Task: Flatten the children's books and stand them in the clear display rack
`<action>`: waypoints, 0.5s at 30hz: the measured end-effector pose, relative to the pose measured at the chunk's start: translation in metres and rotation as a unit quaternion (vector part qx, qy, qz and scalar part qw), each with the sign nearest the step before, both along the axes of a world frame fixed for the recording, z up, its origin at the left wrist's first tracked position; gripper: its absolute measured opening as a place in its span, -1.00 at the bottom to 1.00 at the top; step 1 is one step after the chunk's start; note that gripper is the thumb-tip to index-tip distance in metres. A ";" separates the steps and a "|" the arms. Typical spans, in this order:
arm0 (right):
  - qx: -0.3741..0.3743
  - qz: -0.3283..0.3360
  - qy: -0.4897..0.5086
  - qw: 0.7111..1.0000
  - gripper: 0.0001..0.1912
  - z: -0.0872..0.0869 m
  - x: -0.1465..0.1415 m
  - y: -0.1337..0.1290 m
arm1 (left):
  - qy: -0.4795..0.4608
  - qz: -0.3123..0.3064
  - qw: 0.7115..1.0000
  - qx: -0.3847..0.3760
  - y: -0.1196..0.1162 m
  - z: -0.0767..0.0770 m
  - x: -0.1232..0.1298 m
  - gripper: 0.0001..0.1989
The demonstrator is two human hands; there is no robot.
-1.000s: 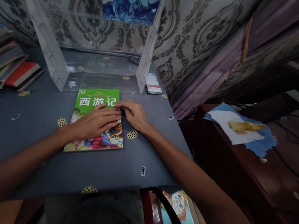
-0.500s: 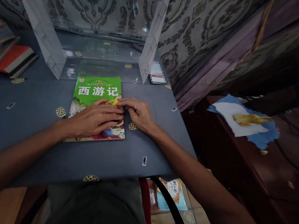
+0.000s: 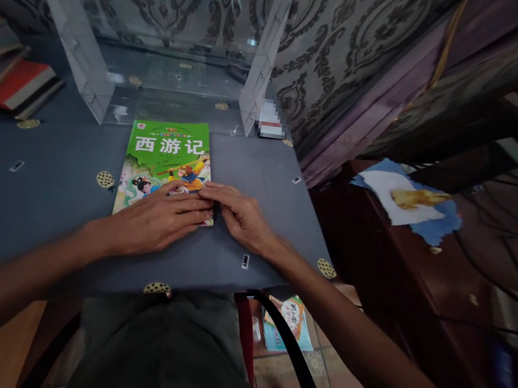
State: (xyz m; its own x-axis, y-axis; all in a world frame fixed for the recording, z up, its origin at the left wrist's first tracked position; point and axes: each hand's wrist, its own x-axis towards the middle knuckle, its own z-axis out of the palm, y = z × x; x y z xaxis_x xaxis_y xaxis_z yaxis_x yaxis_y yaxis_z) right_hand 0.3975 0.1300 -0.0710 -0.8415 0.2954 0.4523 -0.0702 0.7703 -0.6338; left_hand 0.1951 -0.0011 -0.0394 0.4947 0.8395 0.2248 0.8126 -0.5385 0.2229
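A green picture book [image 3: 169,147] with white Chinese characters and cartoon figures lies closed on the grey-blue tablecloth [image 3: 63,194]. Across its lower part rests my left hand [image 3: 160,216], palm down with the fingers stretched toward the right edge. My right hand [image 3: 242,214] is at the book's lower right edge, its fingertips touching those of my left hand. The fingers of my right hand are bent, and its thumb side is partly hidden. Neither hand has lifted the book off the cloth.
A clear acrylic stand [image 3: 95,93] rises behind the book. Stacked books [image 3: 20,86] lie at the far left. A pixelated white item [image 3: 271,122] is near the back right corner. On a dark red surface [image 3: 376,247] lies a blue and white cloth [image 3: 383,194]. Another book [image 3: 289,325] is below the table.
Both hands have slid down toward the book's bottom edge, uncovering more of the cover figures. The whole view has shifted slightly.
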 end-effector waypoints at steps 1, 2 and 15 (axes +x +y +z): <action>0.005 -0.004 -0.007 1.000 -0.46 0.003 0.001 -0.002 | 0.008 0.002 1.000 0.004 -0.001 0.000 0.001 -0.58; 0.009 -0.009 -0.013 1.000 -0.45 0.005 0.003 -0.005 | 0.015 0.004 1.000 0.007 -0.004 0.001 0.002 -0.58; 0.045 -0.054 -0.003 0.998 -0.31 0.003 0.024 -0.045 | 0.067 0.070 0.994 0.050 -0.039 -0.012 0.026 -0.56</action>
